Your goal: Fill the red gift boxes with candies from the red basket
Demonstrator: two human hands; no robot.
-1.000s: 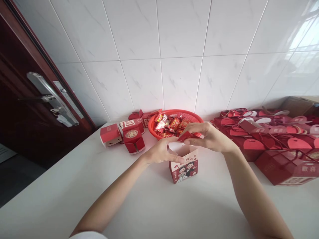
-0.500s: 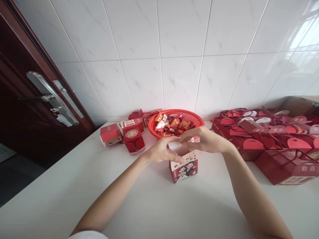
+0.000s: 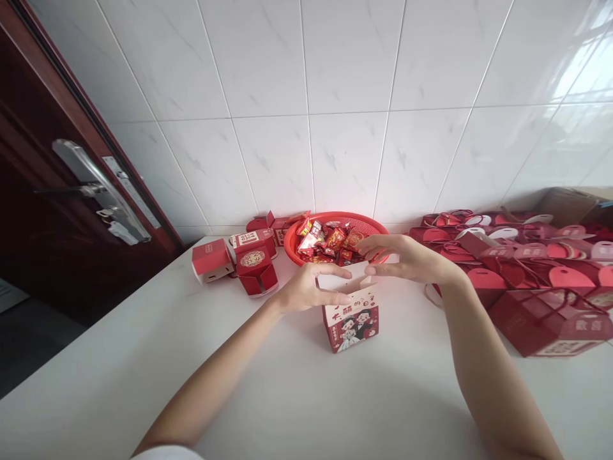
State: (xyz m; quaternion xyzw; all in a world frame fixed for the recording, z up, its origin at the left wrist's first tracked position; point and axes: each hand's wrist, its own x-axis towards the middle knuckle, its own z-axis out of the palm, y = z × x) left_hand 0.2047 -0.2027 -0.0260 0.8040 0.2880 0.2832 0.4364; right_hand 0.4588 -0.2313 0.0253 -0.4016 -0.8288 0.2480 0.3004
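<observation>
A red and cream gift box [image 3: 353,322] with a cartoon bride and groom on its front stands upright on the table, its top flaps raised and its inside partly in view. My left hand [image 3: 306,289] curves around the box's upper left side, thumb at the front flap and fingers toward the back flap. To the right of the box top, my right hand [image 3: 407,259] hovers with thumb and fingers apart and nothing between them. Behind the box sits a red plastic basket [image 3: 371,223] holding several wrapped sweets [image 3: 335,238].
Several small red boxes [image 3: 257,271] stand at the back left. Many red gift boxes with cord handles [image 3: 536,319] crowd the right side, with a cardboard box [image 3: 575,203] behind them. A tiled wall [image 3: 345,153] backs the white table [image 3: 287,396]; a dark door [image 3: 43,211] is at left.
My hands have moved apart over the box: the right shifted up and right, away from the flaps. The front and back flaps now stand more upright and show more.
</observation>
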